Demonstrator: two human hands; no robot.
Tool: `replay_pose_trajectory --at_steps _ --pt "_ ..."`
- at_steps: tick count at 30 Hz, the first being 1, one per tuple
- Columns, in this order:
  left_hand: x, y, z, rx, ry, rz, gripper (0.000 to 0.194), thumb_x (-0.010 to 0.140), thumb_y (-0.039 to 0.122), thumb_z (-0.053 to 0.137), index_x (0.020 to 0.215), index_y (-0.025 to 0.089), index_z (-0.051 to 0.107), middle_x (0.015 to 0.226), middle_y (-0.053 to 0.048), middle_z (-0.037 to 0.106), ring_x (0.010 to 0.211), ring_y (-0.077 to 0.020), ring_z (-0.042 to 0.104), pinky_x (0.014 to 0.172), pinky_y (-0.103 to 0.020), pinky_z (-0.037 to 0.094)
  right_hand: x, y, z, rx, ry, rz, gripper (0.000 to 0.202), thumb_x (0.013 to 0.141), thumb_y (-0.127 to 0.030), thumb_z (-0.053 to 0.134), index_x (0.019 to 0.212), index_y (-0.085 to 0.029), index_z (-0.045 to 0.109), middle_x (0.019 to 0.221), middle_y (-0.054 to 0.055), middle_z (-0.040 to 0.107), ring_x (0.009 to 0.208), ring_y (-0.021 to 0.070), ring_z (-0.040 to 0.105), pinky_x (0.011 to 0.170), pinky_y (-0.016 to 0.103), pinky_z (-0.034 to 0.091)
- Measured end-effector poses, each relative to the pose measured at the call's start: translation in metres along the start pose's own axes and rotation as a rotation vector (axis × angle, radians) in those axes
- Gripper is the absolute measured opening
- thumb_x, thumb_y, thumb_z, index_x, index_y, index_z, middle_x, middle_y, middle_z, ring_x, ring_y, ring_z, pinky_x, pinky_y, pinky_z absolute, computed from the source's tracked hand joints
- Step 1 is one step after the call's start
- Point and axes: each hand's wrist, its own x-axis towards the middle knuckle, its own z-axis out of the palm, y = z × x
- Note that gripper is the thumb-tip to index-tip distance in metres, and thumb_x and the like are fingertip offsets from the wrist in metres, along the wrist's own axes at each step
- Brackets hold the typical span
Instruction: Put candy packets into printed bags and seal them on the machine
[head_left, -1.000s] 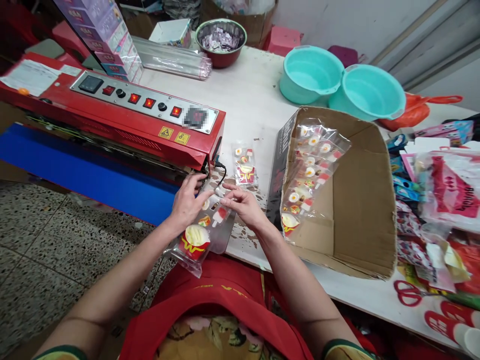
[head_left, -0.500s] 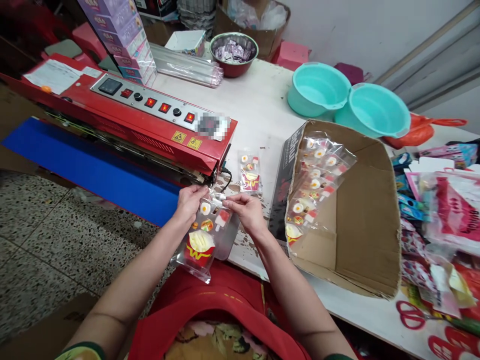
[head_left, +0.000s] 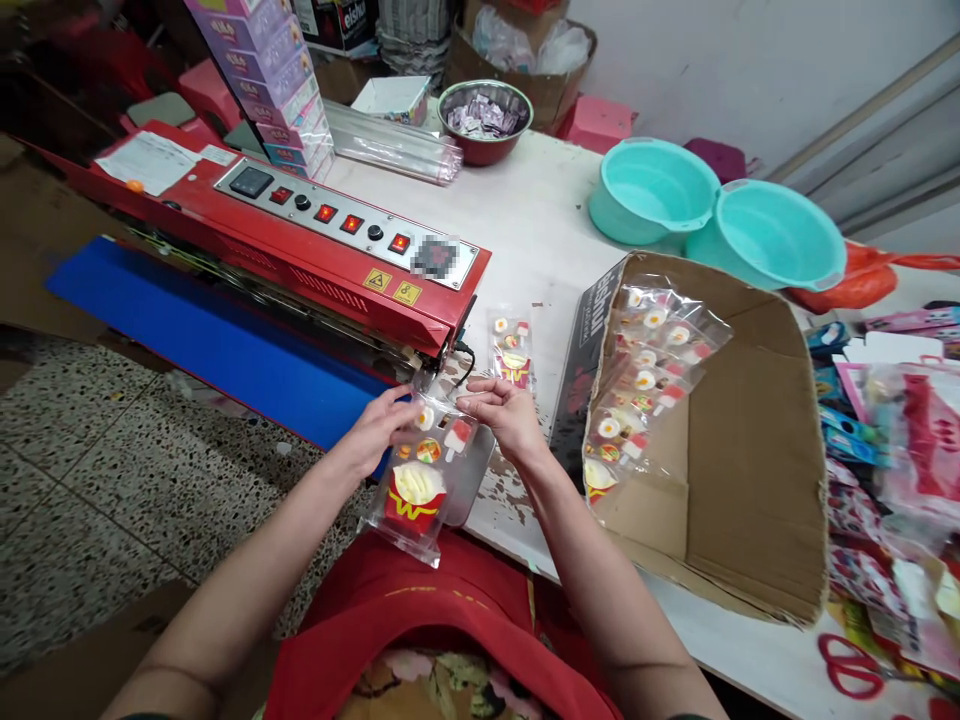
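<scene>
A clear plastic bag (head_left: 417, 485) with fries, egg and popsicle shapes hangs between my hands, in front of the red sealing machine (head_left: 330, 260). My left hand (head_left: 379, 430) is at the bag's upper left edge, its fingers closed on it. My right hand (head_left: 504, 412) pinches the bag's top right corner. A similar bag (head_left: 512, 350) lies on the table just beyond my right hand. More such bags (head_left: 645, 375) lie in the open cardboard box (head_left: 757, 480) to the right.
The machine's blue belt (head_left: 225, 340) runs to the left. Two turquoise basins (head_left: 652, 190) and a metal bowl (head_left: 485, 120) of small packets stand at the back. Red scissors (head_left: 851, 665) and packaged goods lie at the far right.
The view has shifted, so things appear further right. A white piece that showed between my fingertips at the bag's top is no longer visible. My left fingers are slightly lower on the bag.
</scene>
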Motion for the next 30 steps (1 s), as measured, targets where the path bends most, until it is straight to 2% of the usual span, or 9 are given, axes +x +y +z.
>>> replay_pose_trajectory --at_steps 3,5,9,13,18,22,25,27,30 --pt "0.019 0.013 0.002 -0.009 0.108 -0.020 0.036 0.060 0.033 0.080 0.085 0.010 0.067 0.082 -0.009 0.070 0.065 -0.0133 0.063 0.054 -0.021 0.048 0.000 0.001 0.003 -0.004 -0.025 0.014 0.043 0.047 -0.033 0.089 0.080 -0.018 0.066 0.066 0.001 0.072 0.057 0.0153 0.065 0.061 0.028 0.051" --pt "0.030 0.017 0.006 -0.033 0.188 -0.009 0.029 0.056 0.026 0.080 0.075 0.010 0.066 0.074 -0.009 0.070 0.061 -0.0141 0.062 0.049 -0.021 0.047 0.000 0.003 0.004 0.023 -0.009 0.017 0.043 0.046 -0.032 0.089 0.079 -0.018 0.065 0.066 0.001 0.072 0.058 0.0153 0.065 0.061 0.028 0.051" --pt "0.044 0.018 0.011 -0.082 0.265 0.006 0.025 0.056 0.021 0.078 0.074 0.011 0.064 0.064 -0.008 0.068 0.055 -0.0149 0.062 0.045 -0.021 0.046 0.006 0.005 0.003 0.037 0.061 0.006 0.043 0.045 -0.029 0.088 0.080 -0.017 0.066 0.068 0.002 0.073 0.057 0.0146 0.064 0.056 0.026 0.048" --pt "0.046 0.018 0.002 -0.111 0.243 0.012 0.030 0.059 0.025 0.079 0.081 0.012 0.064 0.074 -0.008 0.071 0.055 -0.0129 0.063 0.048 -0.021 0.050 0.023 0.003 0.004 0.050 0.108 -0.001 0.042 0.044 -0.027 0.087 0.078 -0.016 0.065 0.068 0.002 0.072 0.059 0.0158 0.065 0.057 0.027 0.050" --pt "0.041 0.017 -0.017 -0.098 0.266 0.011 0.041 0.051 0.020 0.083 0.085 0.014 0.060 0.075 -0.006 0.071 0.058 -0.0161 0.066 0.055 -0.026 0.054 0.048 0.009 0.030 0.059 0.123 -0.015 0.043 0.044 -0.033 0.086 0.076 -0.018 0.061 0.065 0.001 0.069 0.056 0.0159 0.063 0.053 0.027 0.048" --pt "0.042 0.024 -0.029 -0.127 0.401 0.103 0.036 0.051 0.011 0.078 0.079 0.014 0.055 0.070 -0.003 0.068 0.057 -0.0161 0.065 0.059 -0.029 0.054 0.040 0.013 0.045 0.106 0.162 -0.166 0.045 0.054 -0.043 0.082 0.083 -0.020 0.057 0.073 0.001 0.069 0.067 0.0160 0.065 0.064 0.030 0.053" --pt "0.050 0.038 -0.050 -0.066 0.623 0.133 0.031 0.055 0.002 0.070 0.077 0.014 0.051 0.066 0.001 0.063 0.054 -0.0130 0.061 0.059 -0.028 0.052 0.018 0.008 0.007 -0.066 0.265 -0.382 0.043 0.066 -0.047 0.076 0.094 -0.020 0.059 0.093 0.004 0.069 0.084 0.0172 0.064 0.079 0.032 0.053" --pt "0.057 0.047 -0.071 -0.020 0.738 0.168 0.033 0.058 -0.001 0.065 0.082 0.014 0.049 0.068 0.003 0.060 0.056 -0.0112 0.058 0.063 -0.029 0.052 0.000 0.001 -0.048 -0.275 0.432 -0.479 0.042 0.070 -0.046 0.073 0.100 -0.020 0.060 0.102 0.006 0.066 0.092 0.0187 0.063 0.085 0.034 0.051" --pt "0.059 0.054 -0.096 0.307 1.055 0.470 0.051 0.053 0.000 0.072 0.098 0.013 0.051 0.093 -0.004 0.064 0.082 -0.0172 0.061 0.082 -0.039 0.050 -0.026 -0.005 -0.148 -0.522 0.825 -0.436 0.053 0.067 -0.044 0.075 0.109 -0.018 0.055 0.114 0.011 0.062 0.101 0.0222 0.059 0.090 0.037 0.049"
